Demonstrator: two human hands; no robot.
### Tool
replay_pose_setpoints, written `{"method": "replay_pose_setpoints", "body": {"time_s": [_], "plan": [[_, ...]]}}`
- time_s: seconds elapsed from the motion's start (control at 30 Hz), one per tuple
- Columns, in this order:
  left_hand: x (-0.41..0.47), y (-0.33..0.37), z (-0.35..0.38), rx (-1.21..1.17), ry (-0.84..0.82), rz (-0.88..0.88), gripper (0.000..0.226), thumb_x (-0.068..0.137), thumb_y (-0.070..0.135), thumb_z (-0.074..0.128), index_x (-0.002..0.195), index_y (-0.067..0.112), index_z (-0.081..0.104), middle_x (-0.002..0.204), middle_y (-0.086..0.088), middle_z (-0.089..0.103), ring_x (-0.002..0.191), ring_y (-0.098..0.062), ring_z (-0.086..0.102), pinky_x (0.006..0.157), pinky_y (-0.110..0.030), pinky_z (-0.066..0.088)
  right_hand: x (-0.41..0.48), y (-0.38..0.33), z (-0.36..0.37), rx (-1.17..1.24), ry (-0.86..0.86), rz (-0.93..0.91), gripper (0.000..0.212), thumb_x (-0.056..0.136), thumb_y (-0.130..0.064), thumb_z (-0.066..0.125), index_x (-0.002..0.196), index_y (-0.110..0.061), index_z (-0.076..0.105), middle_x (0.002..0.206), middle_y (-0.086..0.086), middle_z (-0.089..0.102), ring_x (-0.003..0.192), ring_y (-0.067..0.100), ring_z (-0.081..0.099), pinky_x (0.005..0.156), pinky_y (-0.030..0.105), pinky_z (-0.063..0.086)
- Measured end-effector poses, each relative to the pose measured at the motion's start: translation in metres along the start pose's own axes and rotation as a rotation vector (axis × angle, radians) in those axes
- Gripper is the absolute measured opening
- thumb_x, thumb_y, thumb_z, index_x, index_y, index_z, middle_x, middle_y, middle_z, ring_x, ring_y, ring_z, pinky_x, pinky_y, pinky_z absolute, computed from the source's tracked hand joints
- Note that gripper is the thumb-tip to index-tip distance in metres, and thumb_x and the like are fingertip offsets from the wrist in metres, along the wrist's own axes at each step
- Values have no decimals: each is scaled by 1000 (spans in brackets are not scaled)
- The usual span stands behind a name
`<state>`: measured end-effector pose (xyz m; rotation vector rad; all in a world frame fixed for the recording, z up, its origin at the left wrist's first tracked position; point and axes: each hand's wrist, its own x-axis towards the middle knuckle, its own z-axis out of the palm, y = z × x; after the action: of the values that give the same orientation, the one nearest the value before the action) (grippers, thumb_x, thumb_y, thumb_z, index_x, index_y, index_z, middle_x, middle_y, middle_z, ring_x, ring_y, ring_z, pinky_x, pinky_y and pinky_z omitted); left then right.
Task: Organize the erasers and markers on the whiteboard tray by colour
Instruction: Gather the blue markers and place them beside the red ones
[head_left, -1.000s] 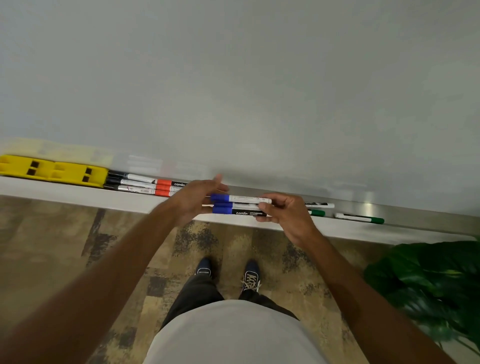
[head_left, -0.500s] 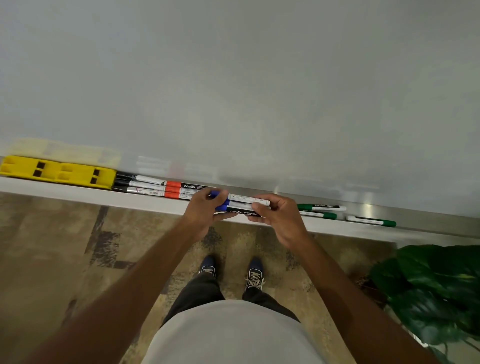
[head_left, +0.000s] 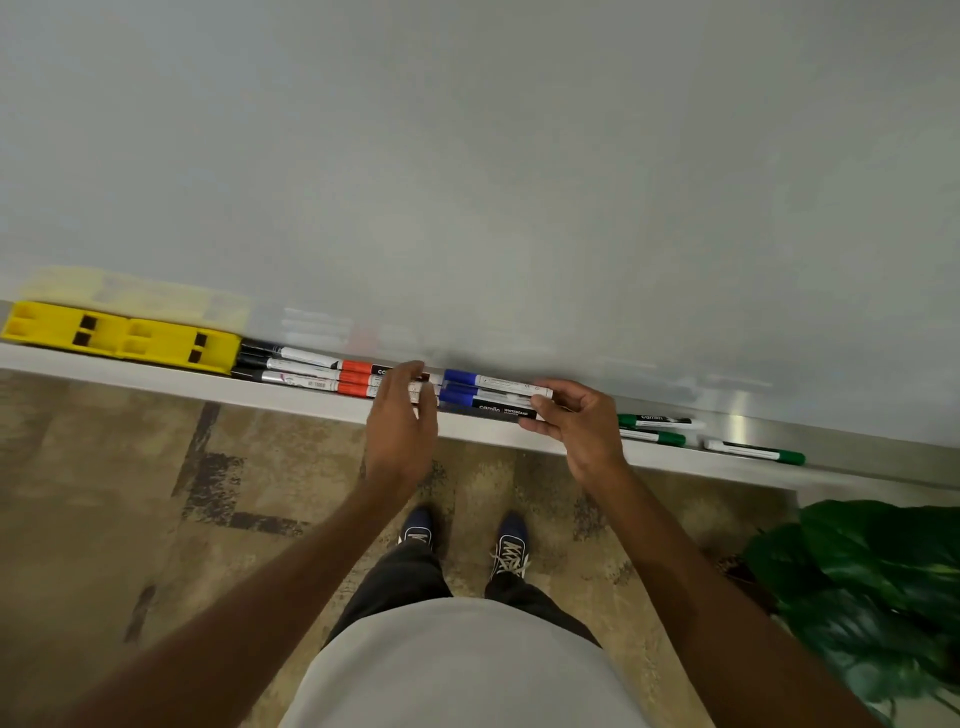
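Two yellow erasers (head_left: 122, 338) lie end to end at the left of the whiteboard tray (head_left: 291, 402). Right of them sits a stack of black and red markers (head_left: 311, 371). My left hand (head_left: 400, 415) rests at the right ends of the red markers, fingers loose. A bundle of blue-capped markers (head_left: 483, 392) lies in the tray's middle. My right hand (head_left: 576, 421) pinches the right ends of this blue bundle. Three green markers (head_left: 660, 428) lie further right.
The whiteboard (head_left: 467, 156) rises behind the tray. A leafy green plant (head_left: 872, 597) stands on the floor at the lower right. Patterned carpet (head_left: 156, 493) and my shoes lie below the tray's edge.
My left hand has slid off the blue caps to the red markers' ends. The blue bundle now lies close against the red group, with my right hand still on its right ends.
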<state>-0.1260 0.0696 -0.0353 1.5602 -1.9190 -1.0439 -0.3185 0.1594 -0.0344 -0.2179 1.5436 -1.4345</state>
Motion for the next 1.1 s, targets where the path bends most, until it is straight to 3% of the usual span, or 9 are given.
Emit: {"method": "replay_pose_setpoints", "body": {"time_s": [0.07,0.13,0.2,0.27,0.57,0.7,0.8,1.0,1.1], "plan": [[-12,-5,4,122,-91,175,42,104,27,45,144,18,41,149,-1,46,131,-13,43,105,-35,42,6,4,1,-43,26,-7,21,85,12,65,98,-4,71,98,18,72,85,26,74,70,35,63],[-18,-11,14,278,-243,321,57,104,32,40,156,15,22,163,2,16,150,-16,14,122,-37,16,10,7,3,-76,39,-9,21,85,12,64,97,-4,70,98,20,71,85,28,74,71,37,63],[-18,-14,25,465,-379,420,73,102,41,34,158,12,-2,164,-2,-12,152,-17,-14,124,-37,-5,13,10,7,-110,50,-4,20,85,12,64,98,-3,70,98,21,70,87,31,72,72,40,63],[-17,-14,37,625,-449,474,83,100,48,33,155,10,-16,163,-8,-22,150,-21,-23,124,-43,-8,15,11,8,-152,57,3,20,86,10,64,104,0,69,101,23,71,90,34,71,76,44,61],[-18,-19,63,824,-445,560,99,90,43,48,154,7,-19,164,-13,-22,151,-25,-21,123,-53,1,16,11,18,-458,181,-24,25,85,-2,72,110,-2,70,102,16,73,87,26,72,77,39,62],[-21,-18,62,845,-447,542,100,90,42,48,154,8,-20,164,-13,-23,151,-26,-22,122,-53,1,12,8,29,-615,283,-29,26,84,-25,73,106,-11,73,101,6,74,92,23,68,87,40,56],[-22,-16,62,864,-444,512,100,88,35,50,153,7,-22,163,-14,-25,150,-26,-23,122,-53,0,8,5,37,-610,282,20,34,87,-35,66,112,-12,70,111,4,71,101,24,65,92,40,52],[-26,-16,66,934,-390,470,100,83,17,46,151,7,-26,162,-14,-28,150,-27,-24,122,-54,-5,4,2,43,-511,268,125,50,88,-35,63,128,-5,57,131,11,61,120,29,57,103,45,46],[-27,-18,67,958,-386,454,101,84,24,47,151,6,-26,162,-15,-29,150,-27,-25,121,-55,-7,1,-1,39,-601,235,81,27,90,-33,60,93,-6,56,99,8,61,95,23,57,82,35,46]]}}
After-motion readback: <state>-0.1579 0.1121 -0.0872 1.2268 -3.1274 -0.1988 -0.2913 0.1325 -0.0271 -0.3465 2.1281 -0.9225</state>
